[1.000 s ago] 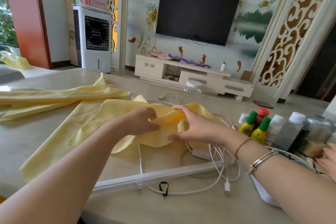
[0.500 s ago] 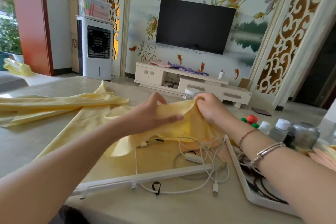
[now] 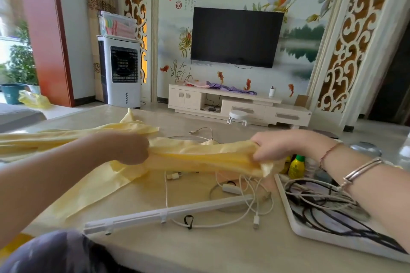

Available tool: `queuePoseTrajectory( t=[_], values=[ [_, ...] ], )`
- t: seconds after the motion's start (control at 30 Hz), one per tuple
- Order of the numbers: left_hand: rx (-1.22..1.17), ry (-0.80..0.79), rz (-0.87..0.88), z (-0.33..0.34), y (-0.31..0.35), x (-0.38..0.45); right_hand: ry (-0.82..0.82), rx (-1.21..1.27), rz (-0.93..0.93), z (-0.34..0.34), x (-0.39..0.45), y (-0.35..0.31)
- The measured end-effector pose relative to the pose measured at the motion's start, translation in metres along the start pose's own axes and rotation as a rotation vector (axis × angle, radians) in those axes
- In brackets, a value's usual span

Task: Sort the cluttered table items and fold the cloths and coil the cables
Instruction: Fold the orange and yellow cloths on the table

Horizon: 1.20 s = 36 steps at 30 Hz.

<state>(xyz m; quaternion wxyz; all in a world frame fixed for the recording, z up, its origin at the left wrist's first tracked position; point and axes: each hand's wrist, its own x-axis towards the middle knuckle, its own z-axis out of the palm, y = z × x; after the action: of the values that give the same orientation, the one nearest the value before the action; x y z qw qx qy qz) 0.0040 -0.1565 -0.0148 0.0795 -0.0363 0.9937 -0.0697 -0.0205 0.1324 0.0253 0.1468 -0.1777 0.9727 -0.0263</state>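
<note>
Gripping the yellow cloth (image 3: 199, 157) taut, left hand (image 3: 131, 148) and right hand (image 3: 273, 148) clench fists.

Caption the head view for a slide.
Both hands, left hand and right hand, stretch a yellow cloth above white cables.

Both our forearms reach in from the bottom edge, the left from about 8 o'clock, the right from about 4 o'clock. Our left hand (image 3: 129, 148) is curled into a fist with its knuckles pointing toward 3 o'clock, fingers clamped round what it holds. Our right hand (image 3: 275, 147) sits at 3 o'clock of the left, well apart from it, back upward, fingers and thumb pinching toward 9 o'clock. The right wrist is bent slightly downward.
</note>
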Motion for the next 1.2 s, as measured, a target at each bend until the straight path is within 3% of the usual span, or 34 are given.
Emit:
queuePoseTrajectory(
  t=[0.1,0.2,0.27,0.37,0.43,0.53,0.6,0.7,0.77,0.83,0.93,1.1,1.2],
  values=[
    [0.006,-0.156,-0.103,0.004,-0.009,0.005,0.023,0.159,0.194,0.005,0.012,0.004],
    [-0.628,-0.262,-0.210,-0.003,-0.005,0.016,-0.075,0.630,0.229,0.006,0.029,0.003],
    [-1.072,-0.253,-0.170,-0.009,0.005,0.026,-0.032,0.969,0.172,-0.002,0.044,0.001],
    [-1.540,-0.020,-0.107,-0.029,0.020,0.054,0.306,1.220,0.058,-0.025,0.070,-0.011],
    [-1.635,0.329,-0.063,-0.053,0.023,0.072,0.627,1.127,-0.075,-0.048,0.079,-0.018],
    [-1.565,0.833,0.091,-0.086,0.015,0.074,0.966,0.882,-0.343,-0.073,0.070,-0.017],
    [-1.476,0.957,0.194,-0.094,0.004,0.068,0.987,0.747,-0.395,-0.075,0.065,-0.009],
    [-1.302,0.979,0.206,-0.085,-0.014,0.057,0.973,0.620,-0.364,-0.061,0.068,0.007],
    [-1.048,1.002,0.126,-0.070,-0.024,0.045,0.946,0.533,-0.315,-0.046,0.066,0.015],
    [-0.797,1.011,0.055,-0.052,-0.033,0.029,0.869,0.397,-0.236,-0.030,0.057,0.017],
    [-0.618,0.950,-0.022,-0.024,-0.052,0.013,0.739,0.218,-0.172,-0.006,0.043,0.016],
    [-0.445,0.722,-0.133,0.009,-0.071,-0.014,0.588,0.357,-0.184,0.024,0.023,0.016],
    [-0.539,0.700,-0.211,0.026,-0.078,-0.020,0.603,0.539,-0.156,0.037,0.019,0.023]
  ],
)
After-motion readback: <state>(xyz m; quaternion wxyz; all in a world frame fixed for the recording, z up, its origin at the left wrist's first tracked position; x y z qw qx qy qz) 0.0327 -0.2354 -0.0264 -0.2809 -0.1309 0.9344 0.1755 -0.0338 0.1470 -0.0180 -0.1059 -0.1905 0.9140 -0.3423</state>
